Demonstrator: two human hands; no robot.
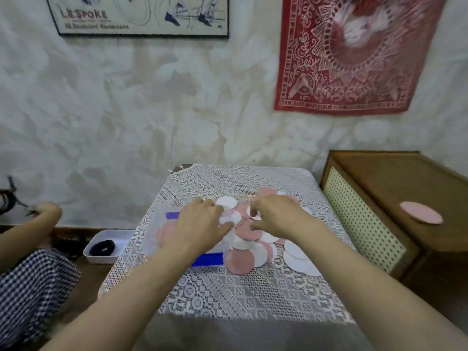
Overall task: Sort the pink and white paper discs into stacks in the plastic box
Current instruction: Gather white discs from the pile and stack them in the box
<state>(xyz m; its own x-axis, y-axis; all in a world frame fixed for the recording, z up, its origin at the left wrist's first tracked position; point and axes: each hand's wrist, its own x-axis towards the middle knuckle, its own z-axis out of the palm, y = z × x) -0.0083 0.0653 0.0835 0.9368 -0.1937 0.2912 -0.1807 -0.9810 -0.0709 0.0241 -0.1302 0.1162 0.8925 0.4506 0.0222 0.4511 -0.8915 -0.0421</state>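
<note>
A loose heap of pink and white paper discs (249, 254) lies on the lace-covered table (228, 295), right of a clear plastic box (152, 239) with blue clips. Pink discs (166, 230) lie inside the box. My left hand (200, 224) hovers over the box's right side, its fingers reaching onto white discs (229, 202) at the heap's edge. My right hand (276, 215) is over the heap and pinches a white disc (253, 214) between thumb and fingers.
A wooden cabinet (395, 198) stands to the right with one pink disc (421, 212) on top. A white tray (107, 245) holding a black hair tie sits on the floor at left. Another person's arm (38, 219) and checked clothing are at far left.
</note>
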